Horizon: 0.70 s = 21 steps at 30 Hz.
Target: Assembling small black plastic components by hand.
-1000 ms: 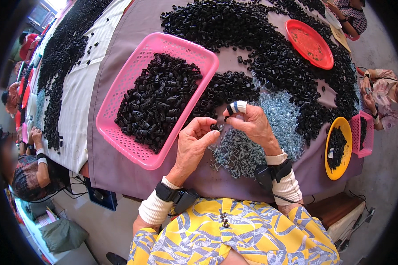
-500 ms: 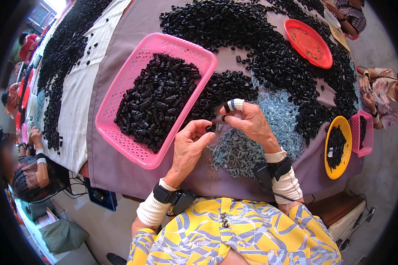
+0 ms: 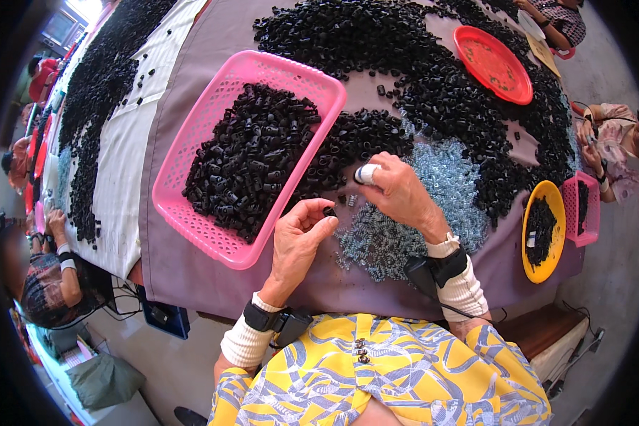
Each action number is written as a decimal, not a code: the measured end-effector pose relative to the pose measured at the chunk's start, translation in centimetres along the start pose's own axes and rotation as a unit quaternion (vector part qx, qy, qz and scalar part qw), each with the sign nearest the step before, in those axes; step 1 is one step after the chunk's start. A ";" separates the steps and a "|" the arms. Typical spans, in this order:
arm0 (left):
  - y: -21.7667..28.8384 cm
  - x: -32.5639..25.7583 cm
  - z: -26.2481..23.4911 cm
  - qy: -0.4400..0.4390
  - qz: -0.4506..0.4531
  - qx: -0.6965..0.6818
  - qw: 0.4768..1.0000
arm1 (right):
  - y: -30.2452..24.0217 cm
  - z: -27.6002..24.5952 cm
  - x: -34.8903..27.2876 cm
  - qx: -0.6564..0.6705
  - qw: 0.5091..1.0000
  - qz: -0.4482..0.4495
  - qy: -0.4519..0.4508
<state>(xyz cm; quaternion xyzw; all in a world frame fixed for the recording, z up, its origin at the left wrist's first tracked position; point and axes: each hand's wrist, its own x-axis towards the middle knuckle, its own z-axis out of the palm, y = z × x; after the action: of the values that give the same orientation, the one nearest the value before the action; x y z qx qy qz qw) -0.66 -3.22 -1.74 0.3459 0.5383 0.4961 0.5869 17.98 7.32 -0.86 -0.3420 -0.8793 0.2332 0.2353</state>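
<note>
My left hand [image 3: 296, 238] pinches a small black plastic cap [image 3: 329, 211] between thumb and forefinger, above the cloth beside the pink basket's right edge. To its right, my right hand [image 3: 402, 193] is curled closed, a white wrap round one finger. Whatever its fingertips grip is hidden from view. It hovers where a heap of black caps [image 3: 366, 135] meets a pile of small silvery, spring-like pieces [image 3: 383, 245]. A pink openwork basket [image 3: 245, 257], holding many black caps, stands left of both hands.
Purple-grey cloth [image 3: 184, 273] covers the table. A red tray [image 3: 495, 67] lies at the far right. At right are a yellow plate [image 3: 555, 248] and a small pink basket [image 3: 586, 234]. Other people's hands work at both sides. A cable hangs from my right wrist strap [image 3: 451, 270].
My right hand has turned over and its fingers have curled inward; the small black piece seen at its fingertips is hidden now. My left hand has shifted slightly left and down, keeping its cap.
</note>
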 end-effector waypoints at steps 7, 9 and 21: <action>0.1 0.0 0.1 -0.016 -0.012 -0.029 0.999 | -0.5 2.0 -0.5 -0.185 0.978 -0.081 -0.047; 0.1 0.0 0.3 -0.015 -0.013 -0.052 0.998 | -0.3 1.8 -0.5 -0.159 0.984 -0.074 -0.044; 0.1 1.3 0.9 -0.080 -0.116 -0.176 0.974 | -3.1 -1.0 0.0 -0.017 0.994 -0.104 -0.014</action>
<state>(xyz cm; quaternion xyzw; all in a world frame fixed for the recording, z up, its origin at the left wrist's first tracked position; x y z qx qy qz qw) 0.13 -1.80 -1.88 0.2114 0.4305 0.4824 0.7330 17.02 5.55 1.66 -0.2493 -0.9171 0.1975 0.2406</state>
